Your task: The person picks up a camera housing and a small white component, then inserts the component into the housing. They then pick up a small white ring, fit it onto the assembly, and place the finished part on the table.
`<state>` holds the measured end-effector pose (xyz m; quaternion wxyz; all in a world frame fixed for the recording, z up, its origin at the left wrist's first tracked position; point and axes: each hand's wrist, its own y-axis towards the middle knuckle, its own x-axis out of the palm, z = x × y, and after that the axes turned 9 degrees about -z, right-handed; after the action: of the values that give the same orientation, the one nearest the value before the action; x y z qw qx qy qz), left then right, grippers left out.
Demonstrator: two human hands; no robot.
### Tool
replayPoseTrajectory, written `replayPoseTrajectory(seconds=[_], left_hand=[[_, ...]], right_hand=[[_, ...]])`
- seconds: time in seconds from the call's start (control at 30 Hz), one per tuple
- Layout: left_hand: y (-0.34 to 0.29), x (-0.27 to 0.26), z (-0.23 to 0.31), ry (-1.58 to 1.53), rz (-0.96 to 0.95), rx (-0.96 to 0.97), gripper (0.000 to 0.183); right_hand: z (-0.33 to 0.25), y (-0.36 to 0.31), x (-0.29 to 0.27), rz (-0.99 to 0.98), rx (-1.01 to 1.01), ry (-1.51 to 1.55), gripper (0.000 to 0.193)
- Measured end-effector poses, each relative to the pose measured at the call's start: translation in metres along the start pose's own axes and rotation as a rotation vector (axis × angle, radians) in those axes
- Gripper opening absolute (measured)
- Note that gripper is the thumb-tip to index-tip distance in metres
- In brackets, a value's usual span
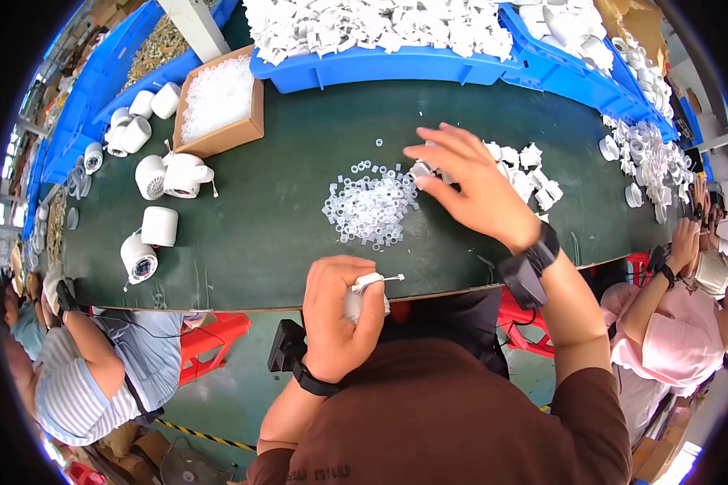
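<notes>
My left hand [337,315], near the table's front edge, is closed around a white plastic housing [354,305]. A short lead with a small white connector [395,278] sticks out of it to the right; the fingers cover most of the rest. My right hand [469,182] is stretched over the table with its fingers apart. White plastic pieces [422,170] show between its thumb and forefinger, and I see no grip on them. More white bracket-like pieces [542,190] lie beside it on the right. Left of it is a heap of small translucent rings [370,206].
White camera units [140,257] stand at the left on the green table [255,210]. Behind them is a cardboard box [218,144] of clear parts. A blue bin [380,71] heaped with white pieces lines the back. Loose parts [651,158] lie far right. Co-workers sit on both sides.
</notes>
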<state>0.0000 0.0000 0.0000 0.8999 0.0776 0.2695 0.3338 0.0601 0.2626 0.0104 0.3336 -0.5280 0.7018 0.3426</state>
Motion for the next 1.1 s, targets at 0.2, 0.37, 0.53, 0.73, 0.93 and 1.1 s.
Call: replayPoseTrajectory(seconds=[0.2,0.37,0.53,0.73,0.93,1.1], left_hand=[[-0.009,0.003,0.007,-0.051,0.035,-0.075,0.016],[-0.005,0.001,0.004,-0.026,0.020,-0.041,0.016],[0.000,0.003,0.004,-0.010,0.002,-0.028,0.016],[0.002,0.003,0.006,-0.024,0.020,-0.067,0.014],[-0.001,-0.004,0.011,-0.414,-0.133,-0.249,0.012],[-0.002,0.000,0.011,-0.760,-0.202,-0.351,0.014]], right_hand=[[0.012,-0.026,-0.007,-0.103,0.016,-0.092,0.034],[-0.015,-0.042,-0.028,-0.062,-0.118,-0.246,0.036],[-0.025,-0.039,-0.015,0.024,-0.125,-0.263,0.030],[-0.020,-0.041,-0.008,0.007,-0.121,-0.260,0.030],[-0.046,-0.048,-0.016,-0.017,0.108,0.689,0.034],[-0.073,-0.066,0.023,-0.066,0.009,0.985,0.035]])
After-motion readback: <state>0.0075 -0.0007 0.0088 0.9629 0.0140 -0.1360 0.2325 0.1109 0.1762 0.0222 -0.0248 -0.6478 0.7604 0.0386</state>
